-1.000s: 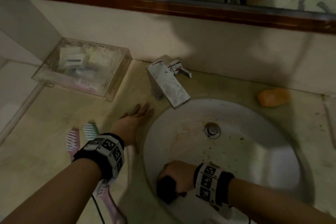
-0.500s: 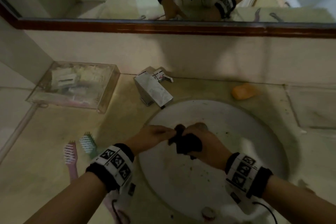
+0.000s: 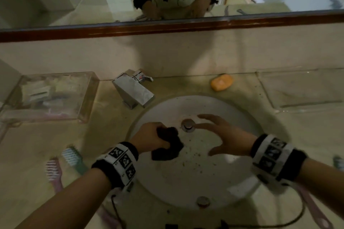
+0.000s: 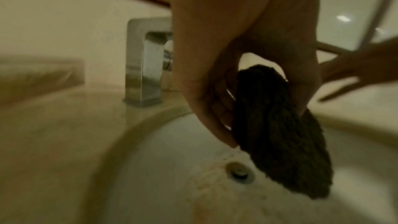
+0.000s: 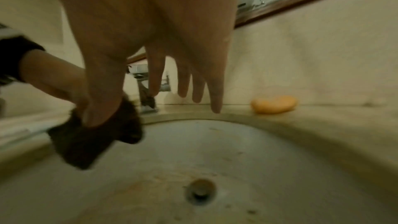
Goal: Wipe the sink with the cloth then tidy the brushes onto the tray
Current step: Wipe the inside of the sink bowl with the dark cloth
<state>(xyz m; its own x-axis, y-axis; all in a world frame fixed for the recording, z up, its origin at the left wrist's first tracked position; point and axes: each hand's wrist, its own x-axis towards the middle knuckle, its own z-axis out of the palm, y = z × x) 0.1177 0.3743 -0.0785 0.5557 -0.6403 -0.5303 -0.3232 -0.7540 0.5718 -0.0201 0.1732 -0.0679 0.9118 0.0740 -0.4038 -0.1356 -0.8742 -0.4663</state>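
While the beige stone table (image 3: pixel 46 154) spreads around it, the round white ceramic sink (image 3: pixel 232 121) takes up the middle of the head view, its bowl flecked with dark specks and its metal drain (image 3: pixel 188 125) set toward the back. Behind the sink runs the wood-framed mirror (image 3: pixel 167 28) along the wall. To the left of the sink and toward the back wall sits the clear plastic tray (image 3: pixel 87 95), with pale items lying inside it. At the sink's back left rim stands the square chrome tap (image 3: pixel 133 91), its spout angled over the bowl. Over the left part of the sink, the left hand (image 3: pixel 147 139) holds the dark terry cloth (image 3: pixel 170 147), fingers (image 4: pixel 215 117) and thumb curled round it, the bunched cloth hanging just above the bowl beside the drain. Over the right part of the sink, the right hand (image 3: pixel 229 135) hovers with its fingers (image 5: pixel 215 91) spread wide, holding nothing. Left of the sink, on the table, lie a pink toothbrush (image 3: pixel 53 171) and a green toothbrush (image 3: pixel 71 157) side by side. Behind the sink's right rim rests an orange oval bar of soap (image 3: pixel 221 82).
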